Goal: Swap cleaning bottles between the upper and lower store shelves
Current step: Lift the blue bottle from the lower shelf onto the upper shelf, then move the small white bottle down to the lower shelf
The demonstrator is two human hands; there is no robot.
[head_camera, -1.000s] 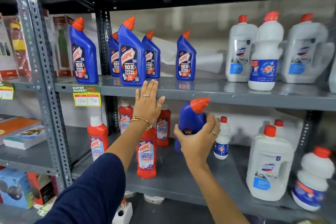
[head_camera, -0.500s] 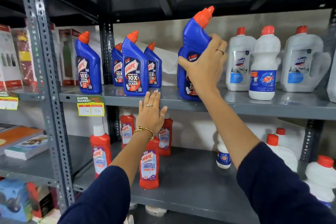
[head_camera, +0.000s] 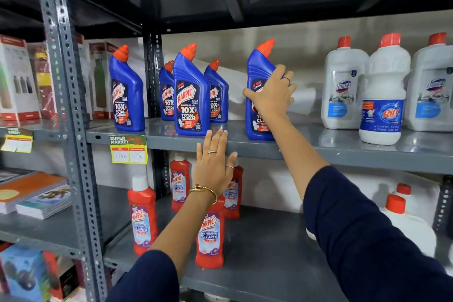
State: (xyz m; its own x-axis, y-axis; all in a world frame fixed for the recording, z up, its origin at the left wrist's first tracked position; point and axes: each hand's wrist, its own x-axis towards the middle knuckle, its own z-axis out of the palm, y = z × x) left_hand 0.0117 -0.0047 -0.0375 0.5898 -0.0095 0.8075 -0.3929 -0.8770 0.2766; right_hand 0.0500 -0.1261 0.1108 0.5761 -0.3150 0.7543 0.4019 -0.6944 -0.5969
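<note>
My right hand (head_camera: 272, 93) grips a blue Harpic bottle (head_camera: 257, 73) with an orange cap; the bottle stands upright on the upper shelf (head_camera: 306, 147). Several more blue Harpic bottles (head_camera: 190, 95) stand to its left on the same shelf. My left hand (head_camera: 213, 164) hovers open, fingers spread, in front of the shelf edge and holds nothing. Below, on the lower shelf (head_camera: 264, 252), stand several red Harpic bathroom cleaner bottles (head_camera: 210, 235), one partly hidden behind my left wrist.
White Domex and Rin bottles (head_camera: 382, 95) fill the upper shelf's right side. White jugs with red caps (head_camera: 402, 216) sit at the lower right. A perforated grey upright (head_camera: 71, 130) divides off the left bay with boxes and notebooks (head_camera: 36, 193). A price tag (head_camera: 128, 149) hangs on the shelf edge.
My right hand carried the blue bottle from the lower shelf up to the upper shelf and set its base down there. My left hand stayed nearly still.
</note>
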